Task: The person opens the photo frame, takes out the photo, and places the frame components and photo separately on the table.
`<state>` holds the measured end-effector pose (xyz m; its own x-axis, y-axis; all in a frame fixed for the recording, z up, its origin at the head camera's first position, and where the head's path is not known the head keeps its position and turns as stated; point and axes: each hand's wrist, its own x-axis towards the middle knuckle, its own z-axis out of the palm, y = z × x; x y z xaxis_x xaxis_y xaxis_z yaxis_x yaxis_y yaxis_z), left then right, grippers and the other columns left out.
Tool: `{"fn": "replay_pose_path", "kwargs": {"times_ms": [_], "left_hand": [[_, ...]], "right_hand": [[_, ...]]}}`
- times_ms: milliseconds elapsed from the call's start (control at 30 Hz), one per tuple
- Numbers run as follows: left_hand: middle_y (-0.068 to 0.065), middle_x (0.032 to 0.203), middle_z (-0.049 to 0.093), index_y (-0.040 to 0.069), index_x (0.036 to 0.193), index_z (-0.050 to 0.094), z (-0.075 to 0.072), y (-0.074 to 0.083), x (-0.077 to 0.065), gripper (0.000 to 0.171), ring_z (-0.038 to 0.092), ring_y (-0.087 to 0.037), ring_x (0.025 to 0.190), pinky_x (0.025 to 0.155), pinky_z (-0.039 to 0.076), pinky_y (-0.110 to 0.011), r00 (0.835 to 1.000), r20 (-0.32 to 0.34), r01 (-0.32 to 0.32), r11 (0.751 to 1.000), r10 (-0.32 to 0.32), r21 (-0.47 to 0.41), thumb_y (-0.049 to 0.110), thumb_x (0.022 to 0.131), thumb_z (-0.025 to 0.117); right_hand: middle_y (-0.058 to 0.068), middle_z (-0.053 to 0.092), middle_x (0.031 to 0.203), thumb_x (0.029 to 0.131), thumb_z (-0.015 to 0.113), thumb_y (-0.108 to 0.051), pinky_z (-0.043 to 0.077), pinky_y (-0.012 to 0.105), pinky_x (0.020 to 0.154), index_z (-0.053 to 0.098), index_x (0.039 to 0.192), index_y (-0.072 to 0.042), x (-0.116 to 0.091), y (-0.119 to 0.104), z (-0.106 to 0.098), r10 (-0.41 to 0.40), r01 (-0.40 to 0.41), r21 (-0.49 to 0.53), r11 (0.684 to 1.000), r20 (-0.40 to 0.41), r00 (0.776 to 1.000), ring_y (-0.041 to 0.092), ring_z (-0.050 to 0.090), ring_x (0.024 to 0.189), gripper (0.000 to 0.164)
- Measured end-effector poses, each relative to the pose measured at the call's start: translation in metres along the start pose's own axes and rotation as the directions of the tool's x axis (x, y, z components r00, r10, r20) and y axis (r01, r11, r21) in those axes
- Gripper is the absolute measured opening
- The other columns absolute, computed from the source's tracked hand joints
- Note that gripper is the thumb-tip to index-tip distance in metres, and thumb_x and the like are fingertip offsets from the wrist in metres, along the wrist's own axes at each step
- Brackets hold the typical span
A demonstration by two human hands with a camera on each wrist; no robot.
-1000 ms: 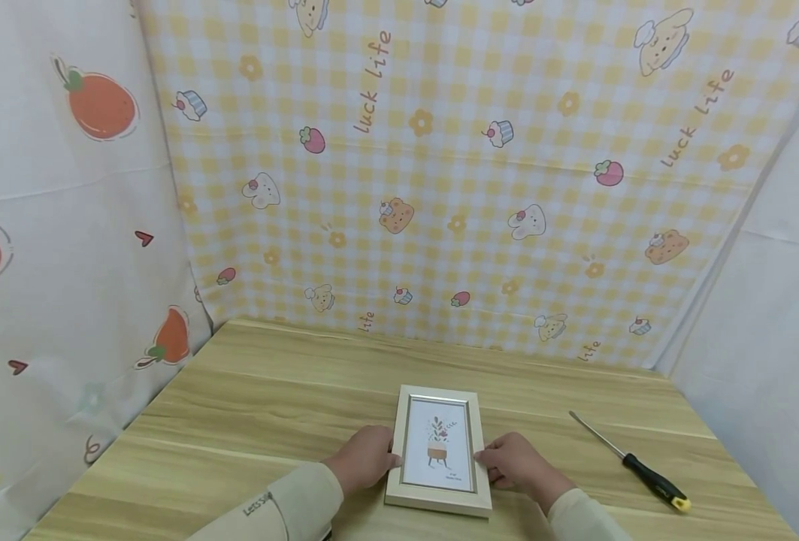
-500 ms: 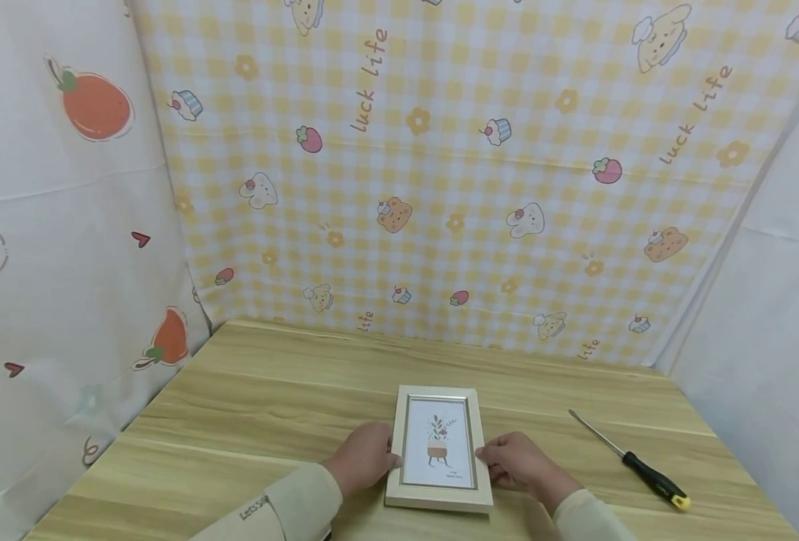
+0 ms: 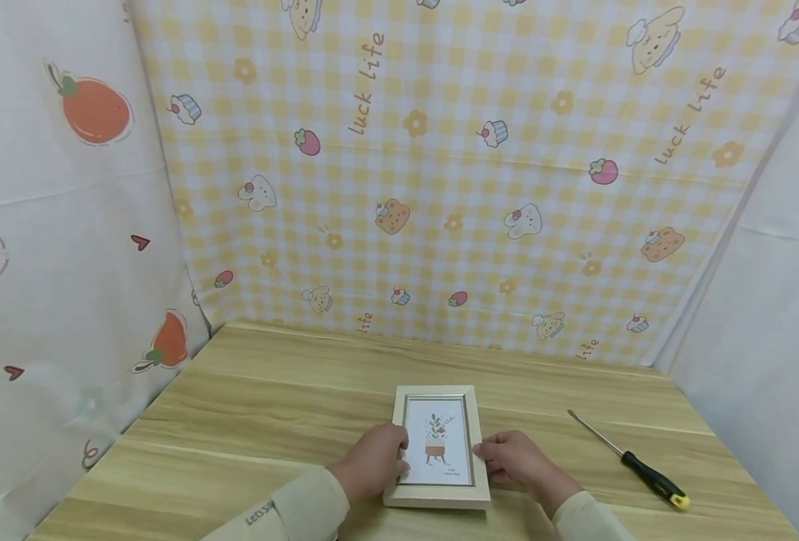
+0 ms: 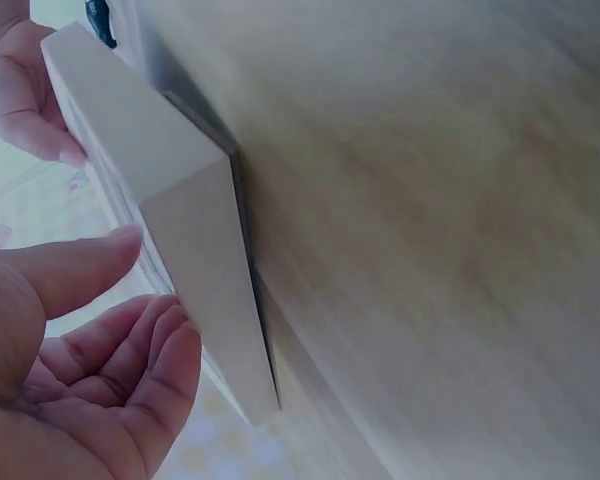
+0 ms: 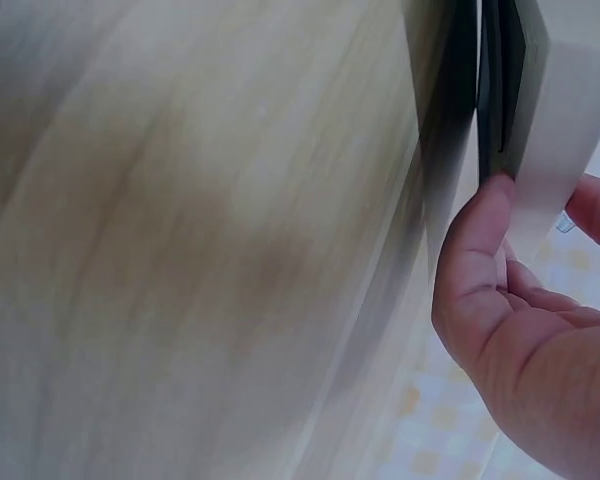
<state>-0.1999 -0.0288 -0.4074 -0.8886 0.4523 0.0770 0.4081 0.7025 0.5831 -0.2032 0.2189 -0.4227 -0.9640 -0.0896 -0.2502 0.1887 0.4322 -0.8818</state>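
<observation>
A pale wooden picture frame (image 3: 437, 493) with a potted-plant print behind its silver inner border faces up near the table's front. My right hand (image 3: 517, 460) pinches its right rim; in the right wrist view the thumb (image 5: 595, 212) is on the front and a finger (image 5: 480, 215) reaches the dark backing (image 5: 495, 90). My left hand (image 3: 374, 460) lies over the left rim, fingertips at the front face. In the left wrist view its thumb (image 4: 90, 265) and bent fingers (image 4: 160, 380) stand apart, the rim not between them.
A screwdriver (image 3: 655, 475) with a black and yellow handle lies on the wood-grain table (image 3: 291, 376) to the right. A yellow checked cloth (image 3: 426, 180) hangs behind the table; white cloths hang at the left (image 3: 74, 263) and right (image 3: 764, 300).
My left hand has moved right, from gripping the left rim to lying over it, with its fingertips at the front. The right hand keeps its hold; the screwdriver stays put.
</observation>
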Motion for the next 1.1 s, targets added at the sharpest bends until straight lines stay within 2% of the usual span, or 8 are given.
{"fn": "replay_pose_path", "kwargs": {"times_ms": [200,333,433,633,833,1100], "left_hand": [[0.002,0.068,0.047,0.003,0.083,0.058,0.004,-0.003,0.003,0.018,0.043,-0.010,0.062,0.056,0.040,-0.024,0.999,0.020,0.033,0.999,-0.033,-0.026,0.000,0.078,0.075],[0.002,0.066,0.046,0.002,0.082,0.058,0.003,-0.004,0.002,0.020,0.042,-0.010,0.061,0.055,0.039,-0.024,1.000,0.015,0.019,1.000,-0.019,-0.020,0.000,0.076,0.077],[0.002,0.065,0.046,0.003,0.081,0.057,0.003,-0.004,0.001,0.021,0.042,-0.010,0.060,0.054,0.039,-0.024,1.000,0.010,0.018,0.999,-0.017,-0.030,0.000,0.075,0.077],[0.003,0.066,0.046,0.003,0.080,0.058,0.004,-0.008,0.001,0.022,0.041,-0.009,0.060,0.055,0.039,-0.023,1.000,-0.004,-0.002,1.000,0.002,-0.021,0.001,0.074,0.079],[0.003,0.066,0.046,0.002,0.081,0.059,0.006,-0.008,0.003,0.021,0.042,-0.008,0.060,0.056,0.039,-0.023,1.000,-0.008,-0.029,0.999,0.029,-0.038,0.001,0.073,0.078],[0.004,0.067,0.045,0.002,0.081,0.058,0.009,-0.006,0.002,0.020,0.041,-0.007,0.061,0.057,0.039,-0.023,0.999,-0.015,-0.049,0.994,0.048,-0.094,-0.001,0.074,0.077]], "right_hand": [[0.004,0.063,0.077,0.092,0.060,-0.017,0.055,0.035,0.074,0.058,0.107,0.018,-0.003,-0.003,-0.001,-0.043,0.037,0.110,0.993,0.059,0.997,0.013,0.060,0.073,0.039],[0.001,0.060,0.074,0.092,0.059,-0.018,0.053,0.028,0.070,0.057,0.108,0.018,-0.006,-0.008,-0.001,-0.045,0.027,0.177,0.984,0.095,0.995,0.010,0.057,0.070,0.040],[0.001,0.058,0.073,0.092,0.059,-0.019,0.051,0.027,0.068,0.059,0.105,0.015,-0.006,-0.010,-0.001,-0.047,0.026,0.190,0.982,0.110,0.993,0.010,0.056,0.069,0.036],[0.003,0.065,0.080,0.093,0.058,-0.022,0.052,0.029,0.070,0.063,0.098,0.008,-0.006,-0.010,-0.002,-0.055,0.022,0.199,0.980,0.159,0.986,0.012,0.061,0.074,0.031],[0.008,0.070,0.088,0.095,0.057,-0.025,0.055,0.034,0.074,0.061,0.105,0.015,-0.009,-0.014,-0.004,-0.083,0.047,0.214,0.976,0.163,0.983,0.016,0.066,0.079,0.041],[0.012,0.071,0.092,0.097,0.055,-0.025,0.056,0.034,0.075,0.059,0.109,0.017,-0.013,-0.022,-0.008,-0.095,0.056,0.224,0.973,0.166,0.982,0.017,0.068,0.081,0.044]]}}
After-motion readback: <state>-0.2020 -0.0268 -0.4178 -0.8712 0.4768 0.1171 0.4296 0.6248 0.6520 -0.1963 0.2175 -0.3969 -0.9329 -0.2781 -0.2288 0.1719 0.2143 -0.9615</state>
